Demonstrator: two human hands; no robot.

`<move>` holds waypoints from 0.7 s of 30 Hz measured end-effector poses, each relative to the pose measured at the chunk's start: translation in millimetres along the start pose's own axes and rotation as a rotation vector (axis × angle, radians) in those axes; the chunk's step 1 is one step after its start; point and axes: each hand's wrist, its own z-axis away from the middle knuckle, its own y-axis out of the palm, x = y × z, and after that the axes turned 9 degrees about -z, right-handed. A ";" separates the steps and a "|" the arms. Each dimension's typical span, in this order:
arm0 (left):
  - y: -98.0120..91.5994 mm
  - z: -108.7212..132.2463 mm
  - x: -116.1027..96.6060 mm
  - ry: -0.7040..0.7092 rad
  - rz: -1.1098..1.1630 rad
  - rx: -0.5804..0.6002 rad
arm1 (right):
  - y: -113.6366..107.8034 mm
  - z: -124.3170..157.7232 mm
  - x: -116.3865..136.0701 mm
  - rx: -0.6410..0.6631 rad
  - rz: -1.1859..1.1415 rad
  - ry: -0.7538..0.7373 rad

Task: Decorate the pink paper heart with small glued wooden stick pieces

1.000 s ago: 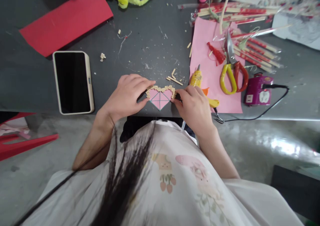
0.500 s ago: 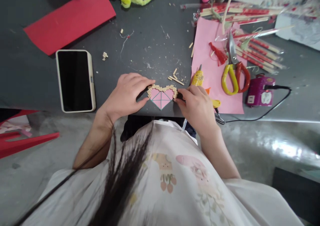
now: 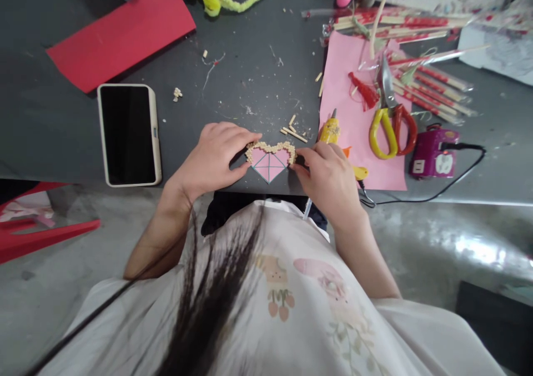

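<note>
A pink paper heart (image 3: 268, 166) with dark lines lies near the table's front edge, its point toward me. Small pale stick pieces (image 3: 271, 147) are packed along its rounded top and upper sides. My left hand (image 3: 219, 155) is closed on the heart's left edge between thumb and fingers. On the opposite edge, my right hand (image 3: 327, 173) pinches the heart with thumb and forefinger. Just beyond the heart lie a few loose cut sticks (image 3: 295, 134). Partly hidden behind my right hand is a yellow glue gun (image 3: 330, 130).
A phone (image 3: 128, 134) and red card (image 3: 122, 37) lie left. Rightward are pink paper (image 3: 339, 70), scissors (image 3: 388, 112), a corded purple box (image 3: 433, 153) and wrapped chopsticks (image 3: 441, 84). Stick bits (image 3: 177, 94) and yellow fuzzy stems (image 3: 245, 1) lie farther off.
Both hands keep their hold on the heart, which stays in place. The view has shifted slightly, so the phone and red card appear a little farther right.
</note>
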 end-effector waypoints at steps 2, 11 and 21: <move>-0.2 0.0 0.3 -0.002 -0.003 0.005 | 0.1 0.0 0.0 0.012 0.015 -0.003; 2.6 -0.9 1.0 0.000 -0.023 0.006 | 3.5 0.0 0.2 0.034 0.087 -0.009; 1.5 0.0 1.0 0.001 -0.016 0.016 | 4.5 0.5 -1.2 0.018 0.082 -0.009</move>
